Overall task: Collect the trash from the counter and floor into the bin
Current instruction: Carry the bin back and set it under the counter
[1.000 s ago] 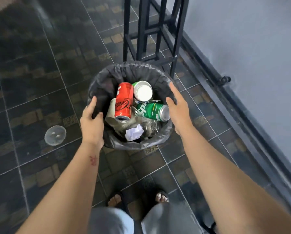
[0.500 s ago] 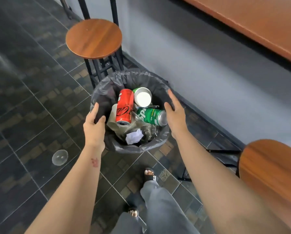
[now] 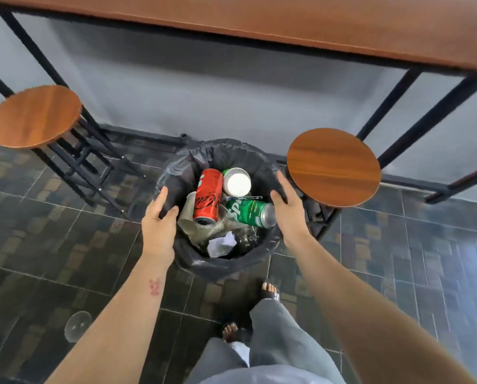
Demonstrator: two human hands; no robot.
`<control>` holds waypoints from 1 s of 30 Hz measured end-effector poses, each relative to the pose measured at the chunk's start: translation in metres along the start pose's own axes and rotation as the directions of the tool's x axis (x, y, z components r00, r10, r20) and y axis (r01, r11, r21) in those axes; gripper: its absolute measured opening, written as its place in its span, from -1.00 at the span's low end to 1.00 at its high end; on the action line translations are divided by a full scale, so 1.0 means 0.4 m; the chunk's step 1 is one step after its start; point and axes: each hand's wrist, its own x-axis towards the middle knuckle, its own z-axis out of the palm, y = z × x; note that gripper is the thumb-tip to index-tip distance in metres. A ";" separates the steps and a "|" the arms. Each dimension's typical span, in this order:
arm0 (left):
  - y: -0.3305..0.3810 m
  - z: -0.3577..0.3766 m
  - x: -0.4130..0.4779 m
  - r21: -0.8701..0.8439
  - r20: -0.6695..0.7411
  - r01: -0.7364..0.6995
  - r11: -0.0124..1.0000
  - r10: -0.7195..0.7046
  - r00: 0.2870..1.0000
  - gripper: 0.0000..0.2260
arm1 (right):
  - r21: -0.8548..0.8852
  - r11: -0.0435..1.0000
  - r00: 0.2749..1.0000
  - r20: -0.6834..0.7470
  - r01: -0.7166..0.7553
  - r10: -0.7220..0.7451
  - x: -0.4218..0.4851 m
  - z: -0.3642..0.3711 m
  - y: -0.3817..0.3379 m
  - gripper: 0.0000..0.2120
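A bin lined with a black bag [image 3: 218,147] is between my hands, near the wall under the counter. Inside lie a red can [image 3: 208,195], a green can [image 3: 249,213], a white paper cup [image 3: 236,182], crumpled white paper [image 3: 222,243] and some clear plastic. My left hand [image 3: 159,223] grips the bin's left rim, thumb inside and fingers outside. The right rim is held the same way by my right hand [image 3: 290,212]. A clear round plastic lid [image 3: 78,325] lies on the dark tiled floor at the lower left, beside my left forearm.
A long wooden counter [image 3: 287,23] on black legs runs across the top. Two round wooden stools stand on either side of the bin, one at the left [image 3: 33,116] and one close at the right [image 3: 332,166]. My sandalled feet [image 3: 270,291] are just behind the bin.
Both hands kept their hold on the bin while I turned and walked; it now sits between the two stools below the counter. The clear lid has fallen behind to my lower left.
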 end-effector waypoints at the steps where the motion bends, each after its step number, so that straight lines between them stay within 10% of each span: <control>1: -0.010 0.036 -0.028 0.026 0.056 0.006 1.000 -0.008 0.998 -0.56 | 0.012 1.000 0.999 -0.047 -0.015 0.016 -0.017 -0.053 0.020 -0.55; 30: -0.157 1.098 -0.605 0.194 0.508 -0.013 0.981 -0.090 0.857 -0.59 | 0.090 0.988 0.837 -0.525 -0.125 0.154 -0.032 -1.233 0.241 -0.57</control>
